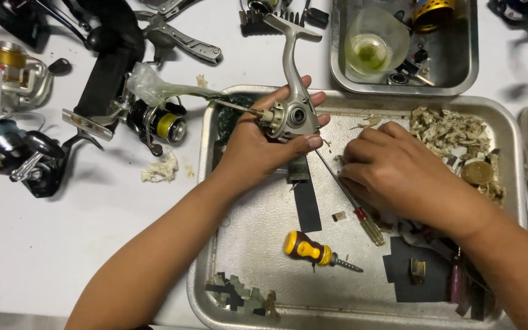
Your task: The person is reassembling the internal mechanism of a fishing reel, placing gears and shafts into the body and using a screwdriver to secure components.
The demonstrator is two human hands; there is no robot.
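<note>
Silver metal makes up the reel body that the left hand grips, fingers wrapped behind it and thumb across the front, so its open side faces up toward the camera above the large tray. Its foot points away from the person, seemingly to keep the bearing hole in view. The right hand rests knuckles-up on the tray just beside the reel body, fingers curled over something small; whether it pinches anything I cannot tell. A thin red-handled screwdriver lies slanted under that hand, and a stubby yellow-handled screwdriver sits nearer the person. Dirty rag scraps are piled at the tray's far right corner, likely for wiping grease. Beyond, a smaller tray holds a plastic cup. Other fishing reels and pliers crowd the white worktop on the left.
</note>
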